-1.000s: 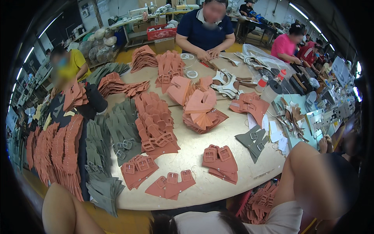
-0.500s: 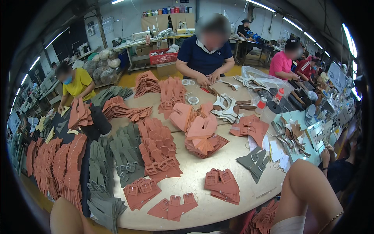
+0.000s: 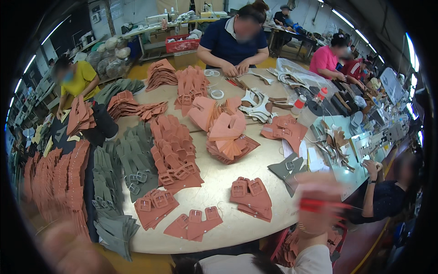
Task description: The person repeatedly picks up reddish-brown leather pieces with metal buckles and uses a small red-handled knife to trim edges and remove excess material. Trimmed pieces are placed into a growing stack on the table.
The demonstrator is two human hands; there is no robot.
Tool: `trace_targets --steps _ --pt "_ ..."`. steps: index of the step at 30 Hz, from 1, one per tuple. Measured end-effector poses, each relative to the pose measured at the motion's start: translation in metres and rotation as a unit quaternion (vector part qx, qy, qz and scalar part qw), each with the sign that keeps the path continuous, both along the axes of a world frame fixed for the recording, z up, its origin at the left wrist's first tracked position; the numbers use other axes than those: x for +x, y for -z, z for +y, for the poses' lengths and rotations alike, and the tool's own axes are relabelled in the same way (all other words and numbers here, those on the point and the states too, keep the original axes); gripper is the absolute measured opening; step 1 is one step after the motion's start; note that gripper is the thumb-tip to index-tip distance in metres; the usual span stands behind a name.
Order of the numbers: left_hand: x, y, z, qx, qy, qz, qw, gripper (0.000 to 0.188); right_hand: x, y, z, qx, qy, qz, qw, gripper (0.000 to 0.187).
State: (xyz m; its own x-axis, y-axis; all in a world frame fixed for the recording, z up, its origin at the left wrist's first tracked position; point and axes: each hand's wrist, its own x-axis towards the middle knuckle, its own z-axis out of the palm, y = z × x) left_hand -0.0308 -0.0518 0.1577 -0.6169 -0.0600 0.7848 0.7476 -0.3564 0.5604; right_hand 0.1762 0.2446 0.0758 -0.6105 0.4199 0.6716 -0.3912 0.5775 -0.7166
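My right hand (image 3: 315, 183) is raised over the table's right front edge, smeared by motion. It grips a slim red tool (image 3: 315, 205) whose exact kind the blur hides. A grey-green buckled piece (image 3: 288, 170) lies just beyond it. My left hand (image 3: 75, 249) is a blur at the lower left, close to grey-green strap pieces (image 3: 116, 233); its fingers cannot be made out. Between the hands, small sets of terracotta buckled pieces (image 3: 194, 224) rest along the table's near edge, one set (image 3: 157, 206) to the left and another (image 3: 251, 198) to the right.
Terracotta straps (image 3: 175, 150) and fanned stacks (image 3: 223, 132) cover the middle of the table (image 3: 219, 176). A red crate (image 3: 278, 249) of pieces stands below the right edge. A person in dark blue (image 3: 235, 43) works opposite; another (image 3: 388, 196) sits at the right by a sewing machine (image 3: 381, 139).
My right hand has come into view with the red tool; before, only the bent arm showed. My left arm has moved at the lower left. The view has tilted downward and rightward.
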Motion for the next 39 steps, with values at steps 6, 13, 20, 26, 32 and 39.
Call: trace_targets --steps 6,13,20,26,32,39 --pt "-0.011 0.191 -0.002 -0.528 0.291 -0.417 0.68 0.042 -0.047 0.167 -0.049 -0.269 -0.315 -0.422 0.806 0.024" --pt "0.019 0.299 -0.004 -0.622 0.142 -0.342 0.69 0.057 -0.035 0.212 -0.087 -0.023 -0.366 -0.47 0.803 0.027" --pt "0.056 0.327 0.019 -0.683 0.015 -0.199 0.703 0.071 -0.051 0.201 -0.105 0.067 -0.319 -0.459 0.827 0.033" --pt "0.061 0.329 0.023 -0.675 -0.031 -0.149 0.722 0.072 -0.054 0.188 -0.11 0.067 -0.316 -0.427 0.845 0.036" --pt "0.068 0.329 0.03 -0.675 -0.018 -0.191 0.712 0.065 -0.049 0.194 -0.103 0.059 -0.301 -0.446 0.841 0.039" --pt "0.065 0.319 0.039 -0.641 0.086 -0.306 0.698 0.07 -0.048 0.204 -0.099 0.027 -0.311 -0.411 0.856 0.045"
